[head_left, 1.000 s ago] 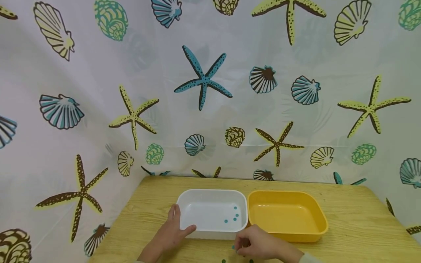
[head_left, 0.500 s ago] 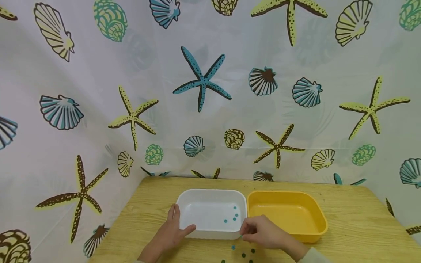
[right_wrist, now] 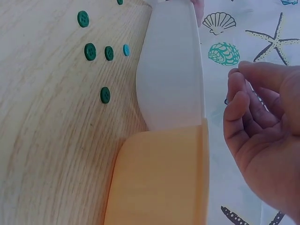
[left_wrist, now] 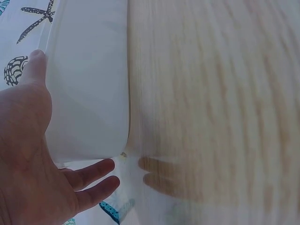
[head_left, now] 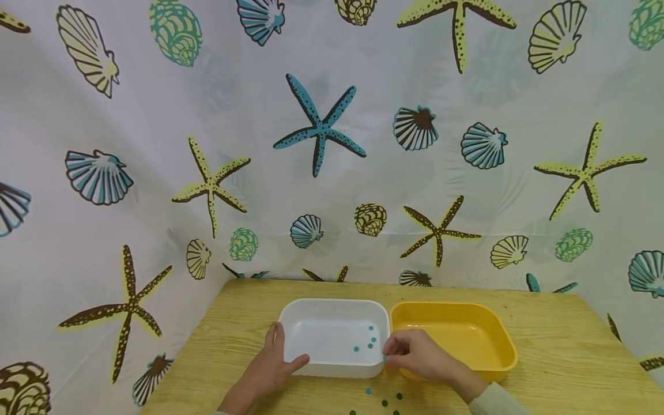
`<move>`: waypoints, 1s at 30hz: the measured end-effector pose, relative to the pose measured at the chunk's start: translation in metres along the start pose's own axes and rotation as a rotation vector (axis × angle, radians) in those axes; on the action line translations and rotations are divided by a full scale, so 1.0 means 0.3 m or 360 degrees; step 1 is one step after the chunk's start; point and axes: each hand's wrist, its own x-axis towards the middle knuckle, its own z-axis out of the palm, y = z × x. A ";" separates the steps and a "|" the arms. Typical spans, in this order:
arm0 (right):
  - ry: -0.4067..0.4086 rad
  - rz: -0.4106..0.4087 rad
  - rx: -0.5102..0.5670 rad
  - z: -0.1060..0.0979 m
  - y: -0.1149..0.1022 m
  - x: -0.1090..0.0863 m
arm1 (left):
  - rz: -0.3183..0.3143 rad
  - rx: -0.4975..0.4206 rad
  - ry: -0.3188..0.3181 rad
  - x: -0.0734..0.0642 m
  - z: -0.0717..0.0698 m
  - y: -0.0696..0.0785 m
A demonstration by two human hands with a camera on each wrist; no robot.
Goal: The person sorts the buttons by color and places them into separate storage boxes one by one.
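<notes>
While your left hand (head_left: 267,369) lay spread against the white tray (head_left: 337,371), your right hand (head_left: 421,355) pinched a blue button (head_left: 385,358) by that tray's rim, near the yellow tray (head_left: 456,334)

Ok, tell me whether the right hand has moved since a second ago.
Yes: in the head view, the right hand has moved up and to the right, judged against the white tray.

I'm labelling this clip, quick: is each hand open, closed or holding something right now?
Left hand: open, resting against the white tub.
Right hand: closed, pinching a small blue button.
</notes>
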 end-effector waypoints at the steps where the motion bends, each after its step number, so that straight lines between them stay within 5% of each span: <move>1: 0.0000 0.0002 -0.0001 -0.001 0.001 0.000 | -0.0003 0.0001 0.0001 -0.002 0.001 0.002; 30: 0.0037 0.0025 -0.0143 0.011 -0.011 0.047 | -0.0039 0.0001 -0.0031 -0.034 0.000 0.015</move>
